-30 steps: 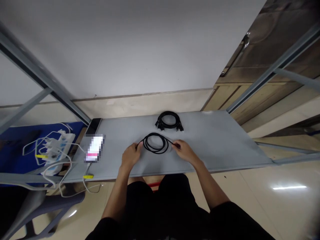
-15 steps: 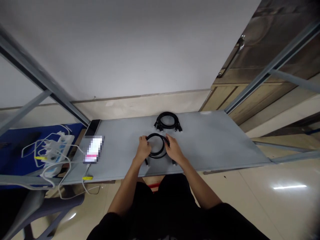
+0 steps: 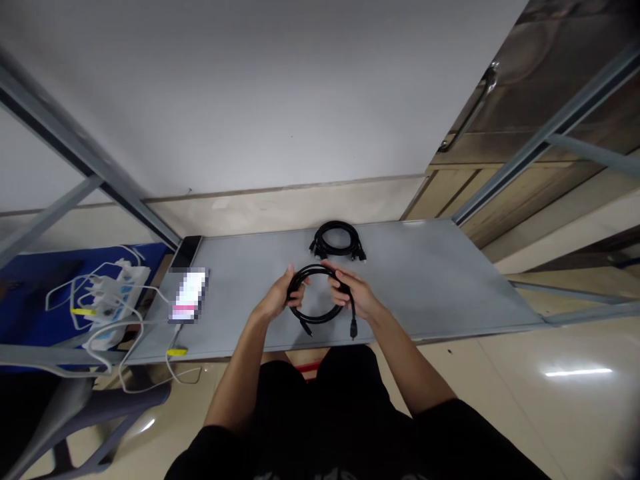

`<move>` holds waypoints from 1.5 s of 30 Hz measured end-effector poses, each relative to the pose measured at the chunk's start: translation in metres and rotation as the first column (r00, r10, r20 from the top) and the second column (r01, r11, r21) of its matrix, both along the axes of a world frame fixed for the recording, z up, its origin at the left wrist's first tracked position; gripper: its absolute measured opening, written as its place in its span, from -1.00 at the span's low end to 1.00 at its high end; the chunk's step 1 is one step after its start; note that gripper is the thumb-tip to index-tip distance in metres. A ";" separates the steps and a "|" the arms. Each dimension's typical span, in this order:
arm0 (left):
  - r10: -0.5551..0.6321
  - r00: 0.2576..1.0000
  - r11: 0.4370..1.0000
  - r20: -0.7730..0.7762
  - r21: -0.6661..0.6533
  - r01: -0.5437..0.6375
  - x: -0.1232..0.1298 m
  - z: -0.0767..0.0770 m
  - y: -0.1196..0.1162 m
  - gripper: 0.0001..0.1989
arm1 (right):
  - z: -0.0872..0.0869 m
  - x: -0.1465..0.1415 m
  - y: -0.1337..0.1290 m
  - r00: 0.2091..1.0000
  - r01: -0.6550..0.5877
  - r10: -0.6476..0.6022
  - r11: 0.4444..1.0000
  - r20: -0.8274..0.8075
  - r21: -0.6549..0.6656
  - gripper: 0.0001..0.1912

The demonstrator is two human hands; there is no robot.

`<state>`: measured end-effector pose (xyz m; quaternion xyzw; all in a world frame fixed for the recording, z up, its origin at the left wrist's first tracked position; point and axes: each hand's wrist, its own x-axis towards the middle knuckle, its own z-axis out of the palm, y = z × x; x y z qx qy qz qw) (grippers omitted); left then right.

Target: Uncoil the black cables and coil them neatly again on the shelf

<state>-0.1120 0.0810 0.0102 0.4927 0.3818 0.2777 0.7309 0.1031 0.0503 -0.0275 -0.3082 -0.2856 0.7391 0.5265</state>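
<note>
I am holding the coiled black cable (image 3: 320,297) between both hands above the grey table (image 3: 430,287): my left hand (image 3: 278,300) is gripping its left side, my right hand (image 3: 356,298) its right, both plug ends dangling below; a second coil (image 3: 338,241) is lying just beyond.

Our coiled black cable (image 3: 320,293), lifted off the table

We grip its round loop on both sides; its two plug ends dangle just below our fingers.
</note>
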 end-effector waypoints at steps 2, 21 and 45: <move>-0.023 1.000 0.999 -0.015 -0.039 0.022 -0.005 0.006 0.000 -0.43 | 0.003 0.005 0.000 0.994 -0.096 0.096 0.995 0.046 -0.005 -0.61; 0.087 0.989 0.996 0.120 0.025 -0.091 0.003 -0.001 -0.009 -0.31 | 0.028 0.000 0.009 0.936 -0.038 0.020 0.998 0.351 0.045 -0.51; 0.470 0.839 0.881 0.273 -0.211 -0.424 0.013 0.007 -0.011 -0.64 | -0.003 -0.027 0.002 0.877 0.438 -0.444 0.896 0.181 0.076 -0.38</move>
